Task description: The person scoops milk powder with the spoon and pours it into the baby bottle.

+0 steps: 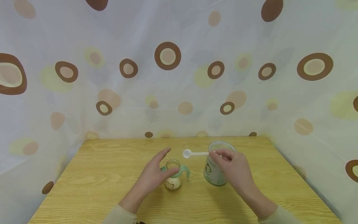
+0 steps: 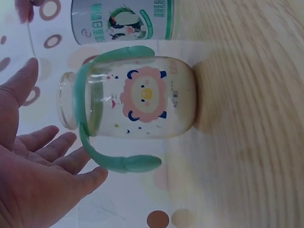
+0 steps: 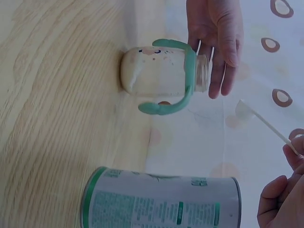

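A clear glass baby bottle (image 1: 172, 184) with a green two-handled collar stands uncapped on the table, pale powder in its lower part. Around its neck, close by, is my left hand (image 1: 153, 175), fingers extended and thumb apart. The left wrist view shows a pink cartoon animal printed on the bottle (image 2: 145, 95). My right hand (image 1: 235, 168) pinches the thin handle of a white measuring scoop (image 1: 187, 153), held in the air between bottle and can. Just behind that hand stands an open milk powder can (image 1: 211, 172), partly hidden by it.
The wood-grain table (image 1: 106, 174) carries both containers. A light curtain (image 1: 184, 84) with brown and yellow ovals hangs behind the table and along both sides. In the right wrist view the can (image 3: 161, 202) stands upright beside the bottle.
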Motion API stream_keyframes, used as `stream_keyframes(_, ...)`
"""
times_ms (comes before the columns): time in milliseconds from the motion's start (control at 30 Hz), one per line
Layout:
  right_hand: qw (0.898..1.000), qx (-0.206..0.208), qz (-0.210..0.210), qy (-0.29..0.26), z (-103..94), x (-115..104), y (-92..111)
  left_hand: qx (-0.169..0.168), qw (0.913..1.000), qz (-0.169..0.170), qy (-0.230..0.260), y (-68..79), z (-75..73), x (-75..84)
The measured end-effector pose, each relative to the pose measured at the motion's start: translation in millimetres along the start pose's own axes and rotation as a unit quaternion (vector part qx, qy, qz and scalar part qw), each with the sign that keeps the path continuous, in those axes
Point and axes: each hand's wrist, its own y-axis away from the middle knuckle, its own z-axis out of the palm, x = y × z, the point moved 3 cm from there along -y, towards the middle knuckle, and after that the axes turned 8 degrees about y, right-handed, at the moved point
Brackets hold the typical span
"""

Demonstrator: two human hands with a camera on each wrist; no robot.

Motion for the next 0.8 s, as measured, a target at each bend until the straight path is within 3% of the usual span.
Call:
stream_keyframes(333,0.999,0.029,0.031,-0.005,-29.0,16.3,-2.6,-0.006,0.9996,0.02,-0.018,-8.2,15.7,17.0)
stream_keyframes(567,0.998,0.051,0.029,0.016,-49.5,26.9,-1.2,-0.019,0.9995,0.022,-0.007,-18.8,34.9,29.9)
stream_keyframes(800,0.996,0.075,0.028,0.031,-61.2,35.3,-3.1,-0.027,0.9973,0.051,-0.045,-24.1,50.9,46.6)
